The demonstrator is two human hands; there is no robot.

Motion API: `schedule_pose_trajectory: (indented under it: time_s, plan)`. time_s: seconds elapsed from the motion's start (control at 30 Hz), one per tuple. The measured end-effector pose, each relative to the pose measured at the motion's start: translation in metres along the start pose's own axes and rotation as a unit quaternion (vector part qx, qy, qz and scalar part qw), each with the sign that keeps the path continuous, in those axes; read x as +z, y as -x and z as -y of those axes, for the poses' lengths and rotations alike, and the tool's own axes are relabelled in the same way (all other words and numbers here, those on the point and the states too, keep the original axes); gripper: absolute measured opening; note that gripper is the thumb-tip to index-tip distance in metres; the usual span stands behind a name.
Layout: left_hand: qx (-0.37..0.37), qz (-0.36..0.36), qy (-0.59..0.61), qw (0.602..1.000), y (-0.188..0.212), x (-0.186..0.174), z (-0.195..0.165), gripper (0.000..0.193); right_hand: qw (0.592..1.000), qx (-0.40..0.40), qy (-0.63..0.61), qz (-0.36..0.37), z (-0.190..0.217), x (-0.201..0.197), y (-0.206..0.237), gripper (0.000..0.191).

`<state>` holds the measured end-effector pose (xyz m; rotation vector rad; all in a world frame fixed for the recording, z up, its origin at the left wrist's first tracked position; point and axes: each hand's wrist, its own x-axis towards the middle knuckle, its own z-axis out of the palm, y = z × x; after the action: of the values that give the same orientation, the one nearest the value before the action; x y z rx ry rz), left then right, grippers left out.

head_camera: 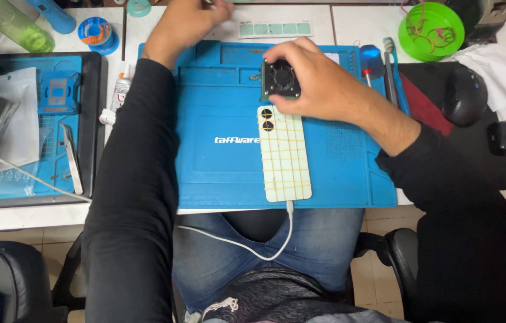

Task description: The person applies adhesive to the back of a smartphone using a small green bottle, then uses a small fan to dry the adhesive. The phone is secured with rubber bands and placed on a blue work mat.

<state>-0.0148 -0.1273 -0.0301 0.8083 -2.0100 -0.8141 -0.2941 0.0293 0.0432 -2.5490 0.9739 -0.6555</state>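
A pale phone [284, 157] lies face down on the blue work mat [217, 173], its back crossed by thin yellow tape strips, with a white cable [247, 246] plugged into its near end. My right hand [312, 81] grips a small black square fan [280, 79] just above the phone's camera end. My left hand [190, 21] reaches to the far edge of the desk; what its fingers touch is cut off by the frame.
A second blue mat [31, 179] with a plastic bag, tweezers and a small blue holder lies at left. A glue tube [121, 90], solder spool [95, 32], green bowl [431, 31], screwdrivers [369, 63] and black mouse [464, 96] surround the work mat.
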Motion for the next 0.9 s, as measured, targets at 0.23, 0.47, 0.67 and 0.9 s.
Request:
schedule_pose_trajectory:
  time_s: [0.23,0.47,0.67,0.9]
  plan:
    - [0.052,0.199,-0.080,0.975,0.015,0.026,-0.101,0.086,0.992,0.045,-0.104,-0.050,-0.019,-0.010,0.013,0.063]
    - [0.054,0.152,-0.052,0.985,0.051,0.044,-0.150,0.079,0.993,0.021,-0.105,-0.045,-0.002,-0.010,0.020,0.065]
    - [0.017,0.123,-0.035,0.992,0.072,0.042,-0.162,0.071,0.989,0.025,-0.136,-0.058,-0.012,-0.003,0.033,0.060]
    - [-0.036,0.057,-0.036,0.997,0.084,0.038,-0.160,0.065,0.972,0.078,0.216,-0.054,-0.088,-0.040,0.070,0.049]
